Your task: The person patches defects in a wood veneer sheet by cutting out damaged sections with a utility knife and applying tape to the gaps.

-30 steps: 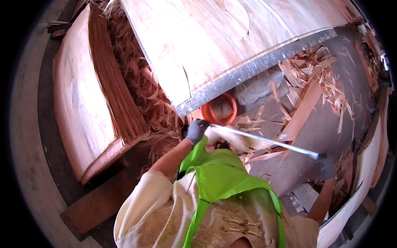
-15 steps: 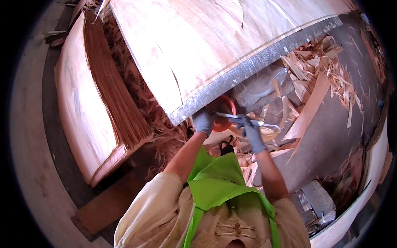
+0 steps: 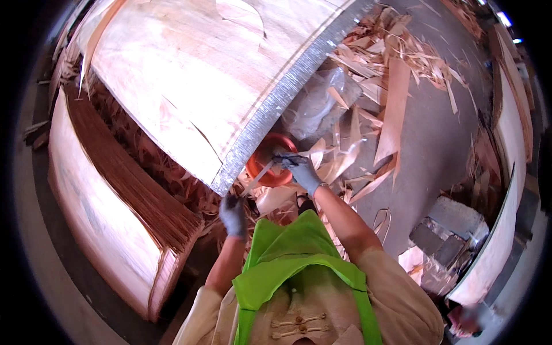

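Grey gloves with dark fingers cover both my hands. My left hand is closed just below the near corner of the veneer-topped stack. From it a narrow pale strip runs up to my right hand, whose fingers are closed on the strip's other end. I cannot make out what the strip is made of. Beneath the strip and my right fingertips stands an orange-red basin, its inside partly hidden. The stack's grey, metal-looking front edge passes close above the basin.
A tall pile of thin wood sheets leans at the left. Veneer scraps litter the floor on the right, beside a clear plastic bag. Grey blocks lie at the lower right, near a curved pale sheet.
My left hand has come down and left, away from the basin. My right hand has moved left over the basin. The view has turned, and the strip now slants down to my left hand.
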Demonstrator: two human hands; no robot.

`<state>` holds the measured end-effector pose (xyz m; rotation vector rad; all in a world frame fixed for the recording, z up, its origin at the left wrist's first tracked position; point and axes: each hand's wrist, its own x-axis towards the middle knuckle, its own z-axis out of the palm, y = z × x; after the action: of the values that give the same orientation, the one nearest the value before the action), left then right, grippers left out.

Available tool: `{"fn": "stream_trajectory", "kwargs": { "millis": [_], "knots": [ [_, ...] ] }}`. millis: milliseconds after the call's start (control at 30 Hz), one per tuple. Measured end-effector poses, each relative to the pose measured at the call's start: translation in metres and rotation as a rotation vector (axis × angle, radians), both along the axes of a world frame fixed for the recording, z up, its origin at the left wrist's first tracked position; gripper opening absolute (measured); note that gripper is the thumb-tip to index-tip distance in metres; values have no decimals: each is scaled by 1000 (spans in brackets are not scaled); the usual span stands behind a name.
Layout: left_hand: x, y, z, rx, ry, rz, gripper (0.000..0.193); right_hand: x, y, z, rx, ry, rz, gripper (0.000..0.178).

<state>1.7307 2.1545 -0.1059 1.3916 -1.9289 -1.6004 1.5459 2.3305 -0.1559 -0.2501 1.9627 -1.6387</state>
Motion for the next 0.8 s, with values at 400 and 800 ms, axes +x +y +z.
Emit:
{"fn": "stream_trajectory", "kwargs": {
  "millis": [400,800],
  "knots": [
    [409,-320,142,-691,-608,410,9,10,-3,26,-36,-190,-186,19],
    [6,-51,286,-114,86,-921,11,2,27,181,-274,47,-258,18]
  ]
}}
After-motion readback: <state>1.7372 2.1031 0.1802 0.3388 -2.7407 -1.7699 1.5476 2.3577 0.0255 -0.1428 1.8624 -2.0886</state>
